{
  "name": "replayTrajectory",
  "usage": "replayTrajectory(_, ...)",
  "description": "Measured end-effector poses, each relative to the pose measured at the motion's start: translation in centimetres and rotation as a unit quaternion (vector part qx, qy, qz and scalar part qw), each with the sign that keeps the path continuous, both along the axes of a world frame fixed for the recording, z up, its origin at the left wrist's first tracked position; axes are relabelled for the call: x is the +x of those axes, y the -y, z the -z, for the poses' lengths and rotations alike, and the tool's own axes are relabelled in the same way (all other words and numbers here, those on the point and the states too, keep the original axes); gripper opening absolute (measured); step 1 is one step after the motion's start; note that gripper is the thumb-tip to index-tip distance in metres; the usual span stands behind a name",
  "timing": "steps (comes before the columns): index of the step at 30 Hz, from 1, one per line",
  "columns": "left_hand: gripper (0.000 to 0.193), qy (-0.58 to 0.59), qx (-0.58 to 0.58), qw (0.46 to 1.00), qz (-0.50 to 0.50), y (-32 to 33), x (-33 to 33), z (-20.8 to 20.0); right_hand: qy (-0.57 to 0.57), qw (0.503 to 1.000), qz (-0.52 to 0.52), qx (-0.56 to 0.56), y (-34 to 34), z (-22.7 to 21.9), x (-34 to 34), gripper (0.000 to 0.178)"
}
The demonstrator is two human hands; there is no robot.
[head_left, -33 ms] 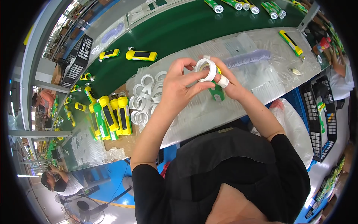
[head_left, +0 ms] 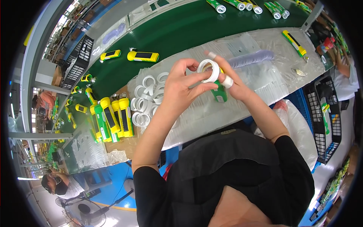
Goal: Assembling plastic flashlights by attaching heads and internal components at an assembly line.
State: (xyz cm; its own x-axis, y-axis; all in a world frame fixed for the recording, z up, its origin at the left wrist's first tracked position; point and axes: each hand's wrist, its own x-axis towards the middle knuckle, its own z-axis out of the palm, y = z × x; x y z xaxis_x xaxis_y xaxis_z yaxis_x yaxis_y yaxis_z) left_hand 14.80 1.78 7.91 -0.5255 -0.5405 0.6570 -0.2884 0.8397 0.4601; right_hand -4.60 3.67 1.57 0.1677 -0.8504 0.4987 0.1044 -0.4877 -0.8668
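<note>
My left hand (head_left: 184, 84) pinches a white plastic ring (head_left: 214, 72) between thumb and fingers, its opening tilted toward me. Right behind and below the ring is a green and yellow flashlight (head_left: 220, 94), raised over the bench. My right hand (head_left: 235, 84) is closed around the flashlight from the right, though its lower fingers are partly hidden. White bands wrap its thumb and index finger, and that index finger points up, apart from the ring. Left of my hands lies a pile of white rings (head_left: 145, 102). Beyond it, several yellow and green flashlights (head_left: 111, 117) lie side by side.
A green conveyor belt (head_left: 181, 36) curves along the far side, carrying several flashlights. A row of clear, purplish discs (head_left: 251, 59) lies on the plastic-covered bench (head_left: 204, 121). One flashlight (head_left: 295, 43) rests at far right. Black crates (head_left: 321, 125) stand right; co-workers sit at both sides.
My right index finger has lifted off the ring and now stretches upward to the left. My left hand and the ring have hardly moved.
</note>
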Motion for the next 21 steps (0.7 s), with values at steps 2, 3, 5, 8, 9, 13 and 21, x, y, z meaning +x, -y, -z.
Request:
replayTrajectory(2, 0.034, 0.018, 0.004, 1.000, 0.014, -0.1, -0.2, -0.4, 0.142, 0.987, -0.077, 0.012, -0.6, -1.6, -0.5, 0.058)
replayTrajectory(3, 0.034, 0.016, 0.005, 1.000, 0.018, -0.2, -0.5, -0.6, 0.140, 0.987, -0.073, 0.013, -0.7, -2.3, -1.6, 0.058)
replayTrajectory(5, 0.036, 0.034, 0.029, 0.999, 0.023, -0.3, -1.1, -0.9, -0.231, 0.955, 0.060, -0.177, -0.4, -3.8, -4.8, 0.048)
replayTrajectory(8, 0.039, 0.008, 0.036, 0.998, 0.058, -0.2, -2.3, 0.2, -0.294, 0.941, 0.057, -0.159, -1.1, -6.5, -6.7, 0.037)
replayTrajectory(9, 0.039, 0.004, 0.038, 0.997, 0.064, -0.3, -3.0, 0.4, -0.325, 0.931, 0.049, -0.160, -1.3, -7.4, -6.9, 0.034)
replayTrajectory(13, 0.038, -0.001, 0.071, 0.995, 0.071, -0.4, -4.9, 1.1, -0.412, 0.906, 0.025, -0.091, -1.6, -11.1, -7.2, 0.035)
replayTrajectory(21, 0.035, 0.004, 0.112, 0.991, 0.077, -0.7, -5.6, 1.3, -0.594, 0.798, -0.096, -0.036, 0.2, -14.0, -6.8, 0.026)
